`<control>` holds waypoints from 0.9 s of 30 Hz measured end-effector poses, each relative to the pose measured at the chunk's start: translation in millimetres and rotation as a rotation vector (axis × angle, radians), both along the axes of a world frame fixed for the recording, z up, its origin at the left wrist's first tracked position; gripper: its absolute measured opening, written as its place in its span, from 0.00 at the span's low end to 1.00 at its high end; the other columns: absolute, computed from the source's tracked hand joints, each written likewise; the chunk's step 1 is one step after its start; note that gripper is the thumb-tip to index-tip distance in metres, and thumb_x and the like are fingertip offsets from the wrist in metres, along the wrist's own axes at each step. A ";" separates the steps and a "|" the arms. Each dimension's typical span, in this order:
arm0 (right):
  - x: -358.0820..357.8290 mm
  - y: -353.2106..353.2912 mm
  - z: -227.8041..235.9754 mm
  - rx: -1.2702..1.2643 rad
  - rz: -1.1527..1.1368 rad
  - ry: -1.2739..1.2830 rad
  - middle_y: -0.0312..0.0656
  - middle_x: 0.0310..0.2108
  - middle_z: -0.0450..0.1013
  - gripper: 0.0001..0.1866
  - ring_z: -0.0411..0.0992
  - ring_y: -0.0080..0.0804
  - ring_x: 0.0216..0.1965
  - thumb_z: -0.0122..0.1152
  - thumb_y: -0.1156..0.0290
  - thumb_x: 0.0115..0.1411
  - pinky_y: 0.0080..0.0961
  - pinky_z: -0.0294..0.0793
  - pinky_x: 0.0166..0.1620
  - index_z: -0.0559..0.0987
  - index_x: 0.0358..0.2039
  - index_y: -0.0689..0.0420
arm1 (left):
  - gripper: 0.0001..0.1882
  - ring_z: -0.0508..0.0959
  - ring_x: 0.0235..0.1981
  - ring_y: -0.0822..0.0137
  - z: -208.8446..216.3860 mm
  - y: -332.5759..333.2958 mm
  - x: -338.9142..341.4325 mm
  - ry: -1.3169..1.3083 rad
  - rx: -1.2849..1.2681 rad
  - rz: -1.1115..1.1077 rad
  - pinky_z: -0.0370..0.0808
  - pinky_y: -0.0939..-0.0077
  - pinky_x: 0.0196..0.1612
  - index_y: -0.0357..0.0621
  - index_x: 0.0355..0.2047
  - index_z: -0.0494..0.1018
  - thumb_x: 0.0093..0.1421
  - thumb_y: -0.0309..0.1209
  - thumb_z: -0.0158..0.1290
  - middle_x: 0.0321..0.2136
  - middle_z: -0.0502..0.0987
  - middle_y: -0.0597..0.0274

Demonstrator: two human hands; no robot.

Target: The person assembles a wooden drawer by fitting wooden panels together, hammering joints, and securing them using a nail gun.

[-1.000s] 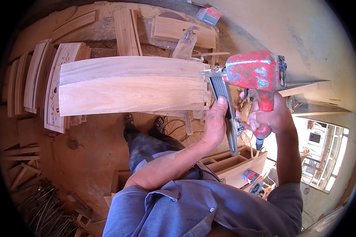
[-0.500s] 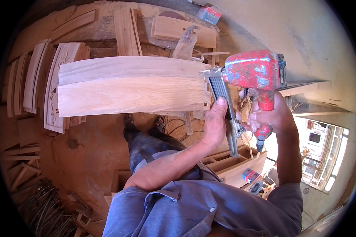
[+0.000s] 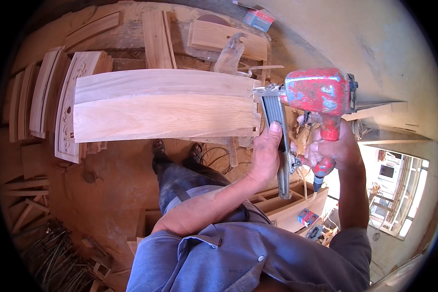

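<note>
My right hand [image 3: 343, 143] is closed round the handle of a worn red nail gun [image 3: 319, 90]. The gun's nose rests at or very near the right end of a wide, pale wooden panel [image 3: 160, 117] with a curved far edge. Below the panel's right corner is my left hand [image 3: 266, 155], its thumb upright against the gun's grey magazine [image 3: 271, 109]. Its other fingers curl out of sight, so what they grip is hidden. An air hose [image 3: 309, 194] hangs from the gun's handle.
Carved and plain wooden pieces [image 3: 73, 107] stand stacked at the left. Beyond the panel lie boards [image 3: 158, 41] and a small box [image 3: 259, 20]. A wooden frame [image 3: 292, 211] stands at my right side. Sticks [image 3: 53, 258] and offcuts lie on the floor lower left.
The nail gun and my right hand have shifted slightly right and toward me. The panel and my left hand stay almost in place.
</note>
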State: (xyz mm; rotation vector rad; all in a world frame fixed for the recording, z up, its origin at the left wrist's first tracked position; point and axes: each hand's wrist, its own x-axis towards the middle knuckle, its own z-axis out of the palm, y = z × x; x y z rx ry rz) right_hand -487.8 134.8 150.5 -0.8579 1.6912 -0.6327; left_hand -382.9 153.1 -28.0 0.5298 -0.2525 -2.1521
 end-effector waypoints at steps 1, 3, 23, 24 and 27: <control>0.2 -0.4 -0.2 0.001 0.010 0.002 0.38 0.18 0.70 0.30 0.73 0.30 0.18 0.61 0.85 0.50 0.34 0.77 0.28 0.73 0.57 0.64 | 0.27 0.79 0.27 0.68 0.1 1.1 -0.7 0.018 0.002 0.015 0.79 0.71 0.32 0.40 0.42 0.72 0.77 0.53 0.39 0.27 0.78 0.57; 1.1 -1.5 -0.9 0.008 0.025 0.008 0.38 0.18 0.70 0.30 0.73 0.30 0.18 0.61 0.84 0.50 0.33 0.77 0.28 0.73 0.57 0.64 | 0.27 0.79 0.26 0.67 -0.4 2.1 -0.8 0.040 0.005 0.029 0.79 0.71 0.32 0.40 0.41 0.72 0.77 0.53 0.39 0.27 0.79 0.56; 4.6 -0.9 -2.3 0.006 0.032 0.060 0.39 0.18 0.71 0.27 0.75 0.30 0.19 0.61 0.84 0.50 0.33 0.78 0.29 0.73 0.53 0.66 | 0.32 0.78 0.24 0.70 1.7 1.2 5.8 -0.077 -0.050 0.001 0.76 0.73 0.29 0.39 0.35 0.73 0.76 0.57 0.37 0.24 0.79 0.58; 4.0 -0.5 -2.7 0.004 0.031 0.046 0.39 0.18 0.71 0.27 0.75 0.31 0.19 0.61 0.84 0.50 0.34 0.78 0.29 0.73 0.53 0.66 | 0.32 0.78 0.24 0.70 0.3 1.3 4.7 -0.081 -0.048 0.006 0.76 0.73 0.29 0.39 0.34 0.73 0.76 0.57 0.38 0.24 0.79 0.58; 2.3 1.8 -3.3 -0.007 0.022 0.013 0.39 0.19 0.71 0.27 0.75 0.31 0.19 0.61 0.84 0.50 0.34 0.78 0.29 0.72 0.54 0.66 | 0.32 0.78 0.25 0.71 -4.3 2.9 -0.7 -0.088 -0.048 0.019 0.75 0.73 0.30 0.40 0.33 0.73 0.76 0.58 0.38 0.24 0.79 0.59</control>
